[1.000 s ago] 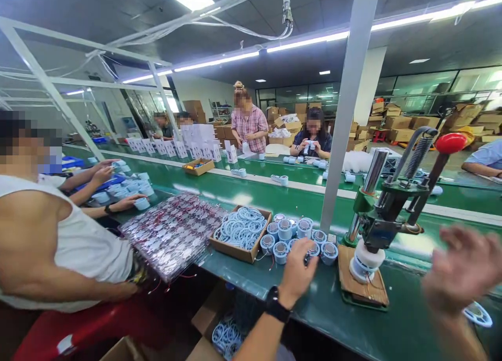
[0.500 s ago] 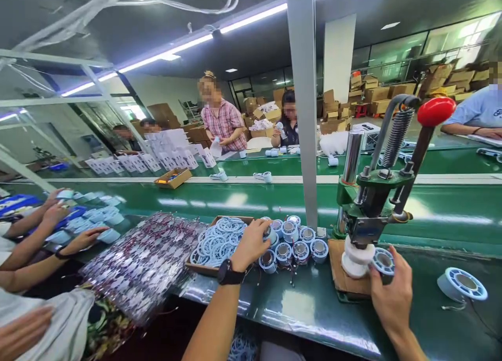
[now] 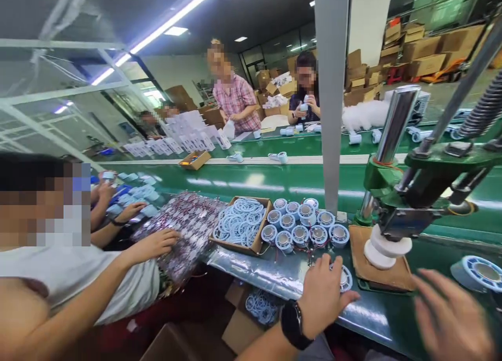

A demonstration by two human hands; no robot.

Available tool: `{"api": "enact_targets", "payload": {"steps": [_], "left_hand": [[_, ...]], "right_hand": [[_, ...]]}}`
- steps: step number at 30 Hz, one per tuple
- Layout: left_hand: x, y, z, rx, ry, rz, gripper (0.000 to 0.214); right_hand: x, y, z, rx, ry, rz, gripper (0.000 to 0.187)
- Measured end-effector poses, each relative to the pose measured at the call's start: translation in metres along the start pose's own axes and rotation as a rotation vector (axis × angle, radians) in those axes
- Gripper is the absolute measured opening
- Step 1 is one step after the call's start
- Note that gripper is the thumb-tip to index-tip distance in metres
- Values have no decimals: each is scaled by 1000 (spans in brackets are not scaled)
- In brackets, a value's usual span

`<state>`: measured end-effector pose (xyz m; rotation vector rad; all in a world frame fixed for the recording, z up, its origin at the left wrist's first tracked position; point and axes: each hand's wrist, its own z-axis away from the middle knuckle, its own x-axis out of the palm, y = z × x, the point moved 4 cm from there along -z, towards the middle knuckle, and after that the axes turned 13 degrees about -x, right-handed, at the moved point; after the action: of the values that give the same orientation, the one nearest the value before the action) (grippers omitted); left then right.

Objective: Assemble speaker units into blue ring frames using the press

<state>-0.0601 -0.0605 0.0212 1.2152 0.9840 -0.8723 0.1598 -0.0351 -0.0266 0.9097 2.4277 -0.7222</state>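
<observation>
My left hand (image 3: pixel 323 295), with a black watch on the wrist, lies over a round white and blue cylinder part (image 3: pixel 345 278) on the green bench (image 3: pixel 364 319), fingers curled on it. My right hand (image 3: pixel 451 319) hovers blurred at the lower right with fingers spread, holding nothing. A green hand press (image 3: pixel 415 193) stands just beyond, with a white round die (image 3: pixel 386 246) on a wooden block (image 3: pixel 380 267). Several similar cylinder parts (image 3: pixel 301 222) cluster behind my left hand. One more cylinder part (image 3: pixel 476 273) lies at the far right.
A cardboard box of pale blue rings (image 3: pixel 241 226) sits left of the cluster. A person in a white top (image 3: pixel 70 282) at my left touches a stack of wired boards (image 3: pixel 184 230). Two people work across the green conveyor (image 3: pixel 254 180). A grey post (image 3: pixel 331 89) rises ahead.
My left hand moved from the cluster back to the bench's near edge, onto a single cylinder part. My right hand left the press die and pulled back, open. The view shifted closer.
</observation>
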Motion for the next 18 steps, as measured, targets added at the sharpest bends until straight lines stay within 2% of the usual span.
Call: {"api": "enact_targets", "payload": {"steps": [2,4,5,8,11,14,16,18], "left_hand": [[-15,-17,-6,-21,59,24,53],[-45,-54,-15,-82,152,43,29],[-62,-78,-21,-137,211,46,26],[-105,-150,-44,-273,328,57,19],[-125,-199,-63,-332,362,108,26],[-133,-215,-64,-364,411,221,26],[-133,-213,-53,-395,455,333,23],[-125,-202,-36,-442,484,476,22]], "right_hand": [[37,-52,3,-195,-91,-42,65],[66,-90,2,-288,-130,-39,56],[77,-102,1,-324,-141,-41,49],[89,-114,1,-428,-160,-109,31],[79,-104,7,-467,-137,-171,28],[65,-89,14,-464,-121,-185,28],[57,-80,16,-452,-143,-195,29],[49,-74,17,-450,-188,-203,33]]}}
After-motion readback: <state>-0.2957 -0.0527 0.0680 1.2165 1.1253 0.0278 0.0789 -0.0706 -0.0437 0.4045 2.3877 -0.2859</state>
